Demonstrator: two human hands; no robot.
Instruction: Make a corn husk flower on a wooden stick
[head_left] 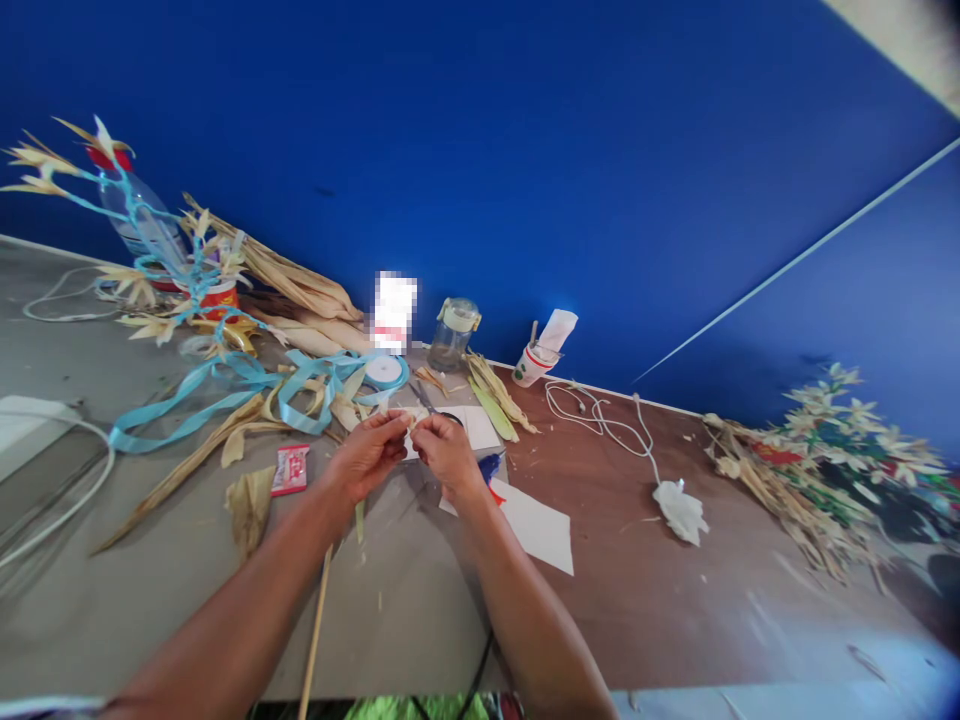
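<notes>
My left hand [373,452] and my right hand [448,455] meet over the table, both with closed, pinching fingers. A small pale piece of corn husk [409,424] appears between their fingertips, largely covered by them. Just behind the hands lie scissors [421,396] on white paper [480,428]. Light-blue ribbon [307,395] and its spool [384,372] lie beyond my left hand, beside dry husk strips [199,455]. A second white sheet [538,530] lies near my right wrist.
A blue-wrapped branch with husk flowers [199,285] stands at left before a plastic bottle [142,215]. A lidded jar [454,335] and a paper cup [534,362] stand by the wall. A white cable [611,420], a red packet [290,470] and husk flowers [847,435] lie around.
</notes>
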